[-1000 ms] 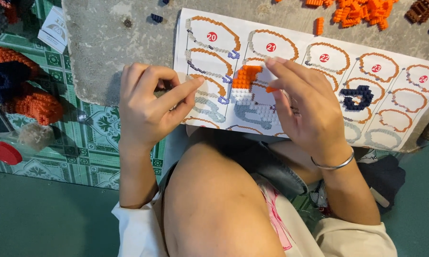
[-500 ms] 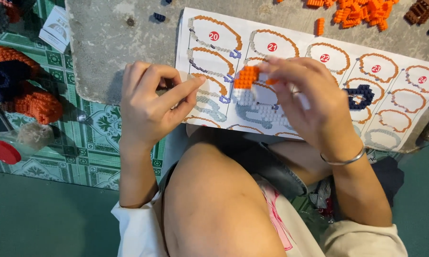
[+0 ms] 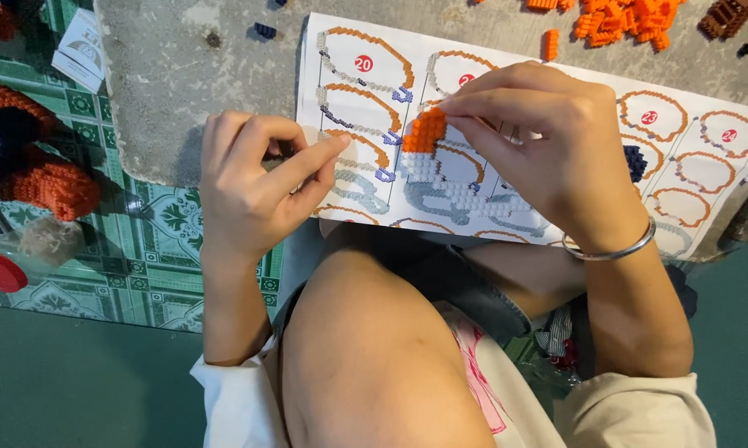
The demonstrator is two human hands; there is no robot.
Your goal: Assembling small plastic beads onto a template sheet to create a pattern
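Since your right hand (image 3: 548, 145) pinches the small orange-and-white brick build (image 3: 424, 141) from its 3 o'clock side over the instruction sheet (image 3: 706, 178), treat it as light, rigid but snap-apart fragile. Grip the flat faces, not the stepped edge. Your left hand (image 3: 253, 187), at the build's 9 o'clock, is curled narrow; what it holds I can't tell.

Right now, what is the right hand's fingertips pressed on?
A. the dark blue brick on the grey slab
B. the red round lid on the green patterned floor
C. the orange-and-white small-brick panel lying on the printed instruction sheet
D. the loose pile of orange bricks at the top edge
C: the right hand pinches the orange-and-white small-brick panel on the printed instruction sheet; the pile stays untouched.
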